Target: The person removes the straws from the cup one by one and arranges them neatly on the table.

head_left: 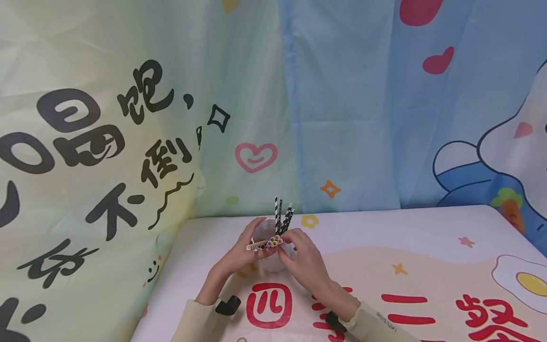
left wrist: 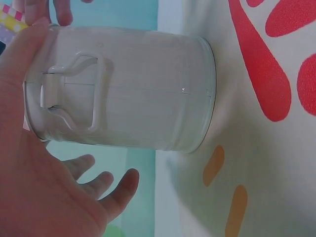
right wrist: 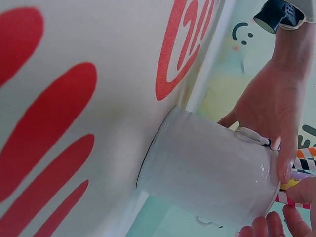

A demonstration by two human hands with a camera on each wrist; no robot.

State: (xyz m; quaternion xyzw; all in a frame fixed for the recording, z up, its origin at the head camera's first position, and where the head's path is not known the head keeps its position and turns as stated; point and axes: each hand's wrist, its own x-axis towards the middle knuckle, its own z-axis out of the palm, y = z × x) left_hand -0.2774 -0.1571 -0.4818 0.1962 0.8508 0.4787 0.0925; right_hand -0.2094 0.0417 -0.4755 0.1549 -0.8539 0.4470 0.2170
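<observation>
A white metal pail [head_left: 275, 264] stands upright on the table, a small loop handle [left wrist: 96, 94] on its side in the left wrist view. My left hand [head_left: 240, 252] holds it at the rim, thumb along the near edge, with several other fingers spread beyond its side. Patterned paper straws [head_left: 271, 242] lean over the near rim in a bunch, open ends toward me. The right hand [head_left: 306, 259] pinches at the right end of this bunch. Black-and-white straws [head_left: 285, 221] stick up at the back of the pail. The right wrist view shows coloured straws [right wrist: 305, 165] beside both hands' fingertips.
The white tabletop [head_left: 342, 228] carries printed red characters, a fried egg [head_left: 527, 280] and small flowers. Behind it hangs a printed curtain [head_left: 342, 95], close to the table's back edge. Dark wrist cameras [head_left: 228, 305] sit at both cuffs.
</observation>
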